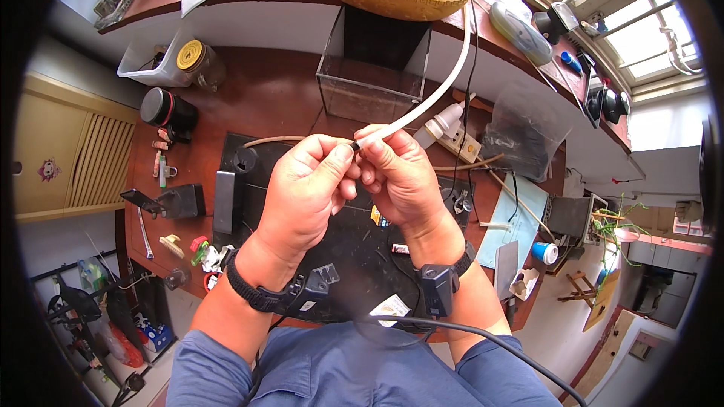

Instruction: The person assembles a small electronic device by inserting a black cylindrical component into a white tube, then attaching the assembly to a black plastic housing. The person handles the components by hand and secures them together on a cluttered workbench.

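Observation:
A white flexible hose (445,87) curves down from the yellow-brown basin (392,1) at the top of the view. Its lower end sits between the fingertips of my right hand (403,177), which is closed in a pinch. My left hand (305,185) is also closed, its thumb and forefinger pinching a small black fitting (355,146) right at the hose end. The fingertips of both hands touch or nearly touch. Whether the fitting is inside the hose or only against it, I cannot tell. A thin tan tube (275,139) shows left of my left hand.
Beneath my hands lies a black mat (339,241) on the reddish-brown table. A clear tank (369,94) stands behind them. To the right are a power strip (461,145), a pale blue sheet (520,207) and a blue-and-white can (544,253). A black cable (483,332) crosses in front of me.

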The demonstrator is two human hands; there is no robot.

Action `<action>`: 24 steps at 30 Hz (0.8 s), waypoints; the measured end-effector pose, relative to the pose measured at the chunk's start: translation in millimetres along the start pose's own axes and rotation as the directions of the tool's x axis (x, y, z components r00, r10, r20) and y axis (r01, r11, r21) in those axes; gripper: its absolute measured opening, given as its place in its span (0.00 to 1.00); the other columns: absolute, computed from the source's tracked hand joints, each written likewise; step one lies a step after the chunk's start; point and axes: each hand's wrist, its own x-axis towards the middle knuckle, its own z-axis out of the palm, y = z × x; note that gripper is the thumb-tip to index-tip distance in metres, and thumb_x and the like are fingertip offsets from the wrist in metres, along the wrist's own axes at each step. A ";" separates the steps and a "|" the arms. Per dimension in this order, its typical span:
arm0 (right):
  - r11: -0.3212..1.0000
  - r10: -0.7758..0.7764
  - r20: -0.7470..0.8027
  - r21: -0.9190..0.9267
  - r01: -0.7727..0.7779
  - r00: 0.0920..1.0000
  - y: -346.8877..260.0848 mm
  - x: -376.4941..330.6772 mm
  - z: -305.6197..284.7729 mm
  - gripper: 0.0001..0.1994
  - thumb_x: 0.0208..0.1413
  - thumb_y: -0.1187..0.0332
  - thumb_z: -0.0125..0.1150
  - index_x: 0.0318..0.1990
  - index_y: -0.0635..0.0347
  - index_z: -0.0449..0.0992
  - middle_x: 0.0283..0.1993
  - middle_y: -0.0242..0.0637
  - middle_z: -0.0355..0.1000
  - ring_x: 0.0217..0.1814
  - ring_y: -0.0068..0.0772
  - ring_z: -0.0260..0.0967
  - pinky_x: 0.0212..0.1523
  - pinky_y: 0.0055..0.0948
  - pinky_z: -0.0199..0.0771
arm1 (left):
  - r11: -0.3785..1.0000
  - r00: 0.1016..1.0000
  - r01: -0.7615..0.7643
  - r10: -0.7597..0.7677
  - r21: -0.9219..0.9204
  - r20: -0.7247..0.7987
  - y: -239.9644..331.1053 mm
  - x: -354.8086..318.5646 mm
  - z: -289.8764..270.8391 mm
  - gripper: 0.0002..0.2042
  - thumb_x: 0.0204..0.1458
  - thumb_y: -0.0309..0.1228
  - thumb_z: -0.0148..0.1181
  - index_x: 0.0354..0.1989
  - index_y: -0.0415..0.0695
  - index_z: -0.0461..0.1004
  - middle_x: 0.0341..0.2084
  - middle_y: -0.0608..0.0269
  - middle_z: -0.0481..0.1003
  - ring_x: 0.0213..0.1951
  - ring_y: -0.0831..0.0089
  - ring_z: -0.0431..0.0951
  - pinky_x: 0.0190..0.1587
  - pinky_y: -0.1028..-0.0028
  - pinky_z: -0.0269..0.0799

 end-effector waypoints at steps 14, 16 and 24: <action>0.995 -0.039 -0.102 0.089 0.049 0.994 6.0 2.2 13.2 0.08 0.68 0.69 0.67 0.51 0.60 0.83 0.35 0.30 0.78 0.29 0.19 0.70 0.29 0.19 0.69 | 0.262 0.655 -0.557 0.722 0.788 0.223 -5.2 14.6 7.7 0.02 0.61 0.20 0.64 0.40 0.38 0.78 0.31 0.54 0.78 0.29 0.60 0.82 0.32 0.67 0.77; 0.993 -0.058 -0.096 0.092 0.067 0.994 7.6 2.6 12.9 0.09 0.68 0.70 0.68 0.51 0.61 0.83 0.35 0.30 0.78 0.29 0.19 0.69 0.30 0.19 0.69 | 0.200 0.640 -0.558 0.722 0.806 0.263 -1.2 13.7 8.9 0.02 0.60 0.20 0.64 0.39 0.38 0.78 0.30 0.54 0.78 0.29 0.59 0.81 0.32 0.66 0.77; 0.995 -0.078 -0.038 0.055 0.080 0.996 3.5 5.2 5.1 0.09 0.67 0.71 0.68 0.51 0.62 0.83 0.36 0.30 0.79 0.29 0.19 0.69 0.30 0.18 0.69 | 0.725 0.933 -0.298 0.358 0.621 0.030 11.8 5.0 12.1 0.04 0.66 0.25 0.61 0.40 0.37 0.77 0.29 0.63 0.79 0.28 0.75 0.79 0.30 0.75 0.74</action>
